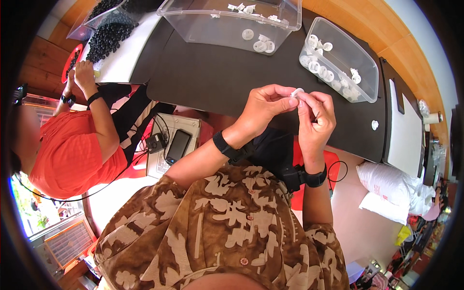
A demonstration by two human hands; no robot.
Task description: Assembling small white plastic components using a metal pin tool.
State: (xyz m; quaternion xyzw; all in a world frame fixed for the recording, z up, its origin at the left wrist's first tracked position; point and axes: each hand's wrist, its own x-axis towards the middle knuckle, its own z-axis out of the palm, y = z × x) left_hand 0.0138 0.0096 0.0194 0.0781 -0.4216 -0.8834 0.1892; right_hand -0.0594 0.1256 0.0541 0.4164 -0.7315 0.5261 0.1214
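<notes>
A small white plastic part (297,91) is pinched between my two hands over the near edge of the dark table. My left hand (265,107) grips it between thumb and forefinger. My right hand (316,116) meets it from the other side, thumb and fingertips closed on it; the fingers hide most of its shape. Beyond my right hand stands a clear plastic bin (342,58) with several white round parts in it. A larger clear bin (217,29) with more white parts is farther back. One loose white piece (374,125) lies on the table to the right.
At the left, a co-worker in a red shirt (79,150) handles things near a pile of small black parts (112,39) and a red dish (71,63). A box carries a phone-like black device (178,146). White sacks (394,188) rest right of the dark table (203,72).
</notes>
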